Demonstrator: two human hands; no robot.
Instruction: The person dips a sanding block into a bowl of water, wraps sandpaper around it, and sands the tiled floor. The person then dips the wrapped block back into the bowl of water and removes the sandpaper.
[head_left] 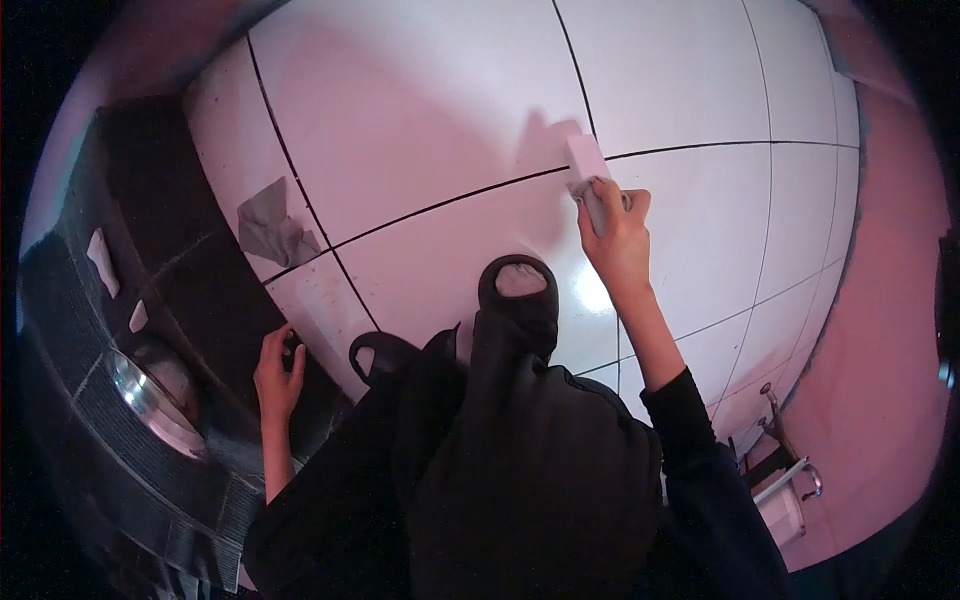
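My right hand (618, 238) is closed around a crumpled grey cloth (597, 208) over the white tiled floor. Just beyond the fingertips, against the cloth, is a pale rectangular block (586, 155); whether the fingers grip it too is unclear. My left hand (278, 372) is by the edge of the black tiled ledge, thumb apart from loosely bent fingers, with nothing visible in it. Another grey cloth (272, 222) lies rumpled on the floor near the ledge, beyond my left hand.
The black tiled ledge (165, 225) runs along the left, bearing two white pieces (102, 262) and a shiny metal bowl (150, 405). My dark-clad knees and feet are in the middle. A pink wall (890, 270) and metal-framed object (790, 450) stand at the right.
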